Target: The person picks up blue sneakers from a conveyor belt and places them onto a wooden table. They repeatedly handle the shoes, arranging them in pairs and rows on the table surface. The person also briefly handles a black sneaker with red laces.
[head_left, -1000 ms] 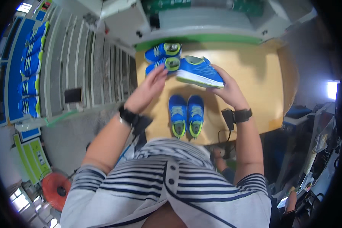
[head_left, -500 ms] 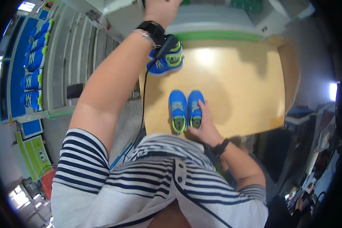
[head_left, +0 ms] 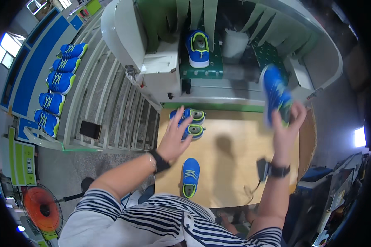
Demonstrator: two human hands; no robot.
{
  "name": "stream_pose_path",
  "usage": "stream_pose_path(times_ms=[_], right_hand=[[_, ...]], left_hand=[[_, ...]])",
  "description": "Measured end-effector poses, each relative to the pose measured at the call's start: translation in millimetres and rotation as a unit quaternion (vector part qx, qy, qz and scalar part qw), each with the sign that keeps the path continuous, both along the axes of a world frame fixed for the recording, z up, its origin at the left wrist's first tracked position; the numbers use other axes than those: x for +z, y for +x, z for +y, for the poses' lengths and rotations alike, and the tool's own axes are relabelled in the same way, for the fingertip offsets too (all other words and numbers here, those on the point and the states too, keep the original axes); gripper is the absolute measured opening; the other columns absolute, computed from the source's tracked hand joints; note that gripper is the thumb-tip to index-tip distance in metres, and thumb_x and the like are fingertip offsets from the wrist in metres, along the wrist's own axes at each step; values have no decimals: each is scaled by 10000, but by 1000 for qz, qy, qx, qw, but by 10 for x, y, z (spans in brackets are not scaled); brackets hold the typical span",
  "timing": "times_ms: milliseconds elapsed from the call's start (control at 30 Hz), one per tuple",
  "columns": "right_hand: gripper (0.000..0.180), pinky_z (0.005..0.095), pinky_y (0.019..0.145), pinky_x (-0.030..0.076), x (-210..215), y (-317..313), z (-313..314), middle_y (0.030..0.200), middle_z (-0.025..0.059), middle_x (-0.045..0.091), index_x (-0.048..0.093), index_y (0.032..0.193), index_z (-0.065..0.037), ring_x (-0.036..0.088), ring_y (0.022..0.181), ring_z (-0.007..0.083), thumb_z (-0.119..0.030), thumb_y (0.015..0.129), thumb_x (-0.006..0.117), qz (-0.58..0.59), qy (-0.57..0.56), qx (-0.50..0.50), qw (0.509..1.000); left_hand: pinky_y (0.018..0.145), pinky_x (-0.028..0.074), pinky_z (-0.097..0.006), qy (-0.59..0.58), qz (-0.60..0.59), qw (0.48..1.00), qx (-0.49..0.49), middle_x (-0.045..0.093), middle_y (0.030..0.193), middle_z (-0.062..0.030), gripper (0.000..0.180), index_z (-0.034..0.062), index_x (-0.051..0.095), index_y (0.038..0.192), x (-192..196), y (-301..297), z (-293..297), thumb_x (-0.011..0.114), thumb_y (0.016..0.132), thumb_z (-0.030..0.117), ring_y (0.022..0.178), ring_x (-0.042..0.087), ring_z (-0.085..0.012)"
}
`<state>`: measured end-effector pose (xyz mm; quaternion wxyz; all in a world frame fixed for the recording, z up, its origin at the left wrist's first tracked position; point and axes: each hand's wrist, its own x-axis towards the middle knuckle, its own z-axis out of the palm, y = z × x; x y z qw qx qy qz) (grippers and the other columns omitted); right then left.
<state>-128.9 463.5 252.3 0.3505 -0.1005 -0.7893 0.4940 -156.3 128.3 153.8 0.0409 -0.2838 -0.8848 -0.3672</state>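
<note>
My right hand [head_left: 286, 129], raised over the far right of the table, grips a blue sneaker [head_left: 277, 92] by its heel end, toe pointing away; it is a little blurred. My left hand [head_left: 174, 140], fingers spread and holding nothing, hovers by a pair of blue sneakers with lime linings at the table's far left. It partly covers the farther sneaker [head_left: 198, 115] and the nearer sneaker [head_left: 194, 130]. Close to my body lies a single blue sneaker [head_left: 191, 177], toe away from me. Another blue sneaker [head_left: 198, 48] rests on the left green perforated belt [head_left: 212, 71].
Beyond the wooden table [head_left: 251, 164] stands a white machine housing [head_left: 121, 37] with hanging strips [head_left: 210, 18] and a right green belt [head_left: 272, 55]. Left, several blue sneakers [head_left: 62, 82] line a slatted rack [head_left: 80, 99] holding a dark phone [head_left: 90, 129]. An orange fan [head_left: 42, 207] stands lower left.
My right hand has lifted one sneaker of the near pair and carried it far and right. My left hand has come back from the far edge. The view has shifted, showing more of the machine.
</note>
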Motion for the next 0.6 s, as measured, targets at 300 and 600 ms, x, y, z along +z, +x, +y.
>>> stream_pose_path(times_ms=[300,600], right_hand=[[721,478,1142,363,-92,-1748,578,1446,228,529,329,1564,-190,443,1376,430,-62,923,632,-193,157,-48,967],[1088,661,1162,244,-2023,1560,-198,1656,261,132,278,1589,-186,166,1497,520,-550,722,825,-502,320,266,758]], left_hand=[[1212,200,-577,-243,-170,953,-67,233,1645,-196,607,109,348,1557,-855,1201,-615,534,1007,288,1509,206,-455],[1216,102,-628,-334,-155,925,-95,122,1671,-229,885,103,195,1618,-955,1239,-696,532,961,592,1534,77,-476]])
